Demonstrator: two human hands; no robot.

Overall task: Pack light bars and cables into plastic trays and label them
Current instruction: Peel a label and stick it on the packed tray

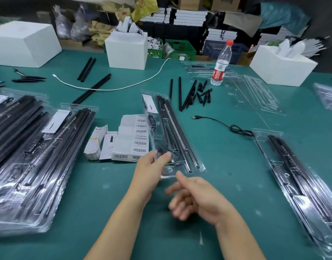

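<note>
- Clear, thin plastic was what you had in front of you: the packed tray lay near the middle of the desk, running away from you at a slant, its near end touching your left hand.
- Your left hand pinched that near corner, thumb on top and fingers curled beneath, as far as the blur allowed one to tell.
- Your right hand hung just short of the tray's near edge, fingers loosely bent and holding nothing; it was smeared by motion, so finer detail could not be read.
- Inside the tray, the light bars sat along its right side and the cable with its controller lay to their left, a white card at the far end.
- Judged by looks, the tray was light but floppy; lifted by one corner it would probably sag and twist, and the glossy film could slip.
- The bars seemed stiff and would lend the pack its spine, so a hold under them, mid-length, looked safer than the bare rim.
- Barcode labels lay just left of the tray, and finished stacked trays filled the desk's left edge.
- One more filled tray lay toward the right edge, a loose USB cable trailing from it.
</note>
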